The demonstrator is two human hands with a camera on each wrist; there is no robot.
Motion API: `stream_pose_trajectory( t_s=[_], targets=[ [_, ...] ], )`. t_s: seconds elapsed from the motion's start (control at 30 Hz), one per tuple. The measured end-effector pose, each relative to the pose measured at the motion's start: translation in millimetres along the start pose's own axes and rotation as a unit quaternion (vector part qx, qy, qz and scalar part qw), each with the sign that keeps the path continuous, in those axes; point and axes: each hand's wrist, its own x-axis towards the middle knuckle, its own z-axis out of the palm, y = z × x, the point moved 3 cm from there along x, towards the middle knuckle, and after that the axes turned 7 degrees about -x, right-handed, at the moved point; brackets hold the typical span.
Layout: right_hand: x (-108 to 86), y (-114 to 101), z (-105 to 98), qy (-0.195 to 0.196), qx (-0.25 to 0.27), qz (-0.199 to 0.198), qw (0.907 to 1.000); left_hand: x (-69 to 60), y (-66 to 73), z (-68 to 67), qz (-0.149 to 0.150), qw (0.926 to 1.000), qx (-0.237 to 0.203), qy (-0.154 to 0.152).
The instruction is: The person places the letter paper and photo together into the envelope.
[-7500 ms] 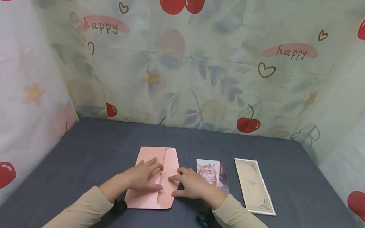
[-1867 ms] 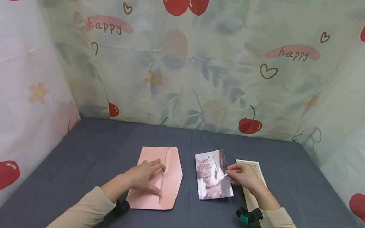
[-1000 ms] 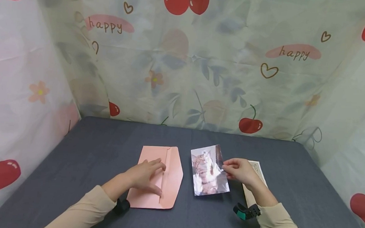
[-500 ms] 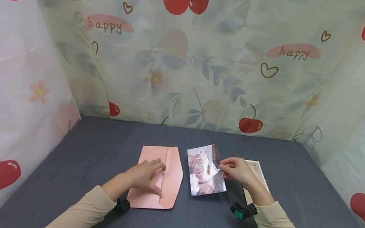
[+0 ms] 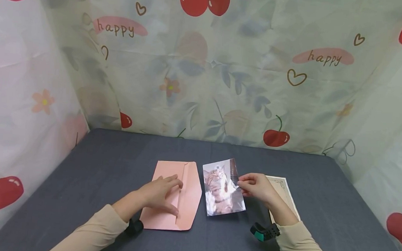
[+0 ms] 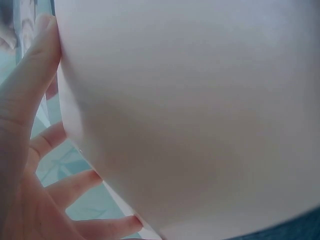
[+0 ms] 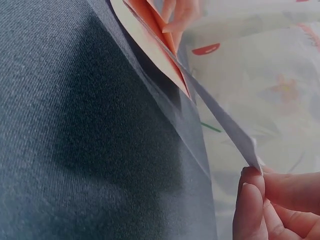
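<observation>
My left hand (image 5: 159,194) rests on a pink envelope (image 5: 190,202) that lies on the dark cloth with its flap spread to the right. Its spread fingers (image 6: 72,187) and thumb touch the envelope's front panel near the opening edge. Just right of the flap, a glossy cat photo (image 5: 220,189) is held tilted above the table. My right hand (image 5: 257,188) pinches the photo's right edge between thumb and fingers; in the right wrist view the photo (image 7: 220,117) shows nearly edge-on, pointing towards the envelope. A cream card with ornate corners (image 5: 284,189) lies partly hidden under the right forearm.
Dark grey cloth (image 5: 122,151) covers the table. A pale curtain (image 5: 204,83) with cherries and "happy" lettering hangs behind and at both sides. Each wrist wears a black band, such as the right one (image 5: 265,232).
The right hand has lifted the cat photo from the table and carried it left, up beside the envelope flap. The left hand has stayed on the envelope.
</observation>
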Motion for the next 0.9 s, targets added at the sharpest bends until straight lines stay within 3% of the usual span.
stream_pose_trajectory(
  t_s=[0.9],
  targets=[
    [12.0, -9.6, 26.6, -0.02, 0.028, -0.017, 0.9993, 0.9, -1.0, 0.3, 0.012, 0.9999, 0.005, -0.001]
  ],
)
